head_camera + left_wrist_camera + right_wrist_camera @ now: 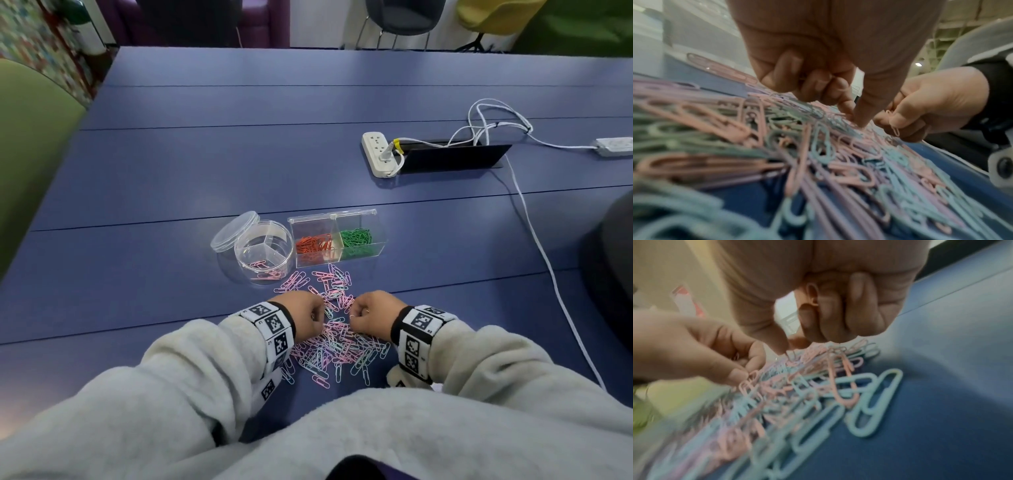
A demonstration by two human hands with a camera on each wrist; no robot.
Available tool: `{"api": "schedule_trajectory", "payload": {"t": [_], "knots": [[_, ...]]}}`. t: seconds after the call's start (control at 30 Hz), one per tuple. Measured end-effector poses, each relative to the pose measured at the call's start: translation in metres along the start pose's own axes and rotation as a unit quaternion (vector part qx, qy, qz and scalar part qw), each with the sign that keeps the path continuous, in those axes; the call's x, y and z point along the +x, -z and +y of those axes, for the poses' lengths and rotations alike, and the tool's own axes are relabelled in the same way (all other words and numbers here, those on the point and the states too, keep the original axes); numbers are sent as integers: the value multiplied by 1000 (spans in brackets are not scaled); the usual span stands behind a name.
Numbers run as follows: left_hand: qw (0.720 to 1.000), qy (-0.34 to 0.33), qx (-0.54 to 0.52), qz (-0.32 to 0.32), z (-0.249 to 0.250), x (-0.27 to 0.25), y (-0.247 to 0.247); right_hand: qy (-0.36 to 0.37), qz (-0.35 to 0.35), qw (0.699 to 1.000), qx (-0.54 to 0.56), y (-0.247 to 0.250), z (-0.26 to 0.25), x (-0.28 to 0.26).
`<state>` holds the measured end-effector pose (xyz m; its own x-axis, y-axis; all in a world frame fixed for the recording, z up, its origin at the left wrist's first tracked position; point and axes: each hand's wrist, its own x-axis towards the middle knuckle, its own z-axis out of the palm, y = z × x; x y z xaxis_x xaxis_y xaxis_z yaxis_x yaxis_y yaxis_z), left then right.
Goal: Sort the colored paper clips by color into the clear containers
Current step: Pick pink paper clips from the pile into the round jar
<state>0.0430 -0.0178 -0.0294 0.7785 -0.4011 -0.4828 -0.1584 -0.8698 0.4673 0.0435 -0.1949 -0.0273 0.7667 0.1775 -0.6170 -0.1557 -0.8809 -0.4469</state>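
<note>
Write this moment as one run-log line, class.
left hand: pinching pink clips from pile | right hand: holding pink clip | round container: few pink | orange, green sorted

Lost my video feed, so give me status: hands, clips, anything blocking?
Left hand and right hand both pinching pink clips at the mixed pile. Round container holds few pink. Nothing blocking.

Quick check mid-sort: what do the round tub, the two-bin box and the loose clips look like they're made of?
Round tub: clear rigid plastic by the look, glossy; the table shows through it.
Two-bin box: also clear hard plastic, probably acrylic; sharp flat walls with glints.
Loose clips: likely wire with a matte pastel coating; the wire itself is not visible.
</note>
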Motion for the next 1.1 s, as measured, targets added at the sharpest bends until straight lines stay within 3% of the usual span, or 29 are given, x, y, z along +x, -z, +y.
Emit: {"api": "schedule_trajectory", "payload": {"t": [0.2,0.4,0.53,0.63,0.83,0.97,1.1], "knots": [[998,-2,-58,28,-14,-3,0,-52,0,973,227,6,8,1],[999,23,-32,15,-24,-7,3,-62,-25,955,290,8,10,2],[997,49,-50,26,-29,-10,6,-51,0,972,230,5,10,2],[998,45,-29,20,-23,-12,6,-5,44,996,76,5,14,2],[999,43,20,-2,-14,-7,-1,-7,32,999,-39,9,18,-1],[999,22,-20,14,-17,-7,-1,-28,14,993,-116,9,20,-4],[991,49,-109,57,-21,-13,3,-31,5,992,-119,4,20,-6]]}}
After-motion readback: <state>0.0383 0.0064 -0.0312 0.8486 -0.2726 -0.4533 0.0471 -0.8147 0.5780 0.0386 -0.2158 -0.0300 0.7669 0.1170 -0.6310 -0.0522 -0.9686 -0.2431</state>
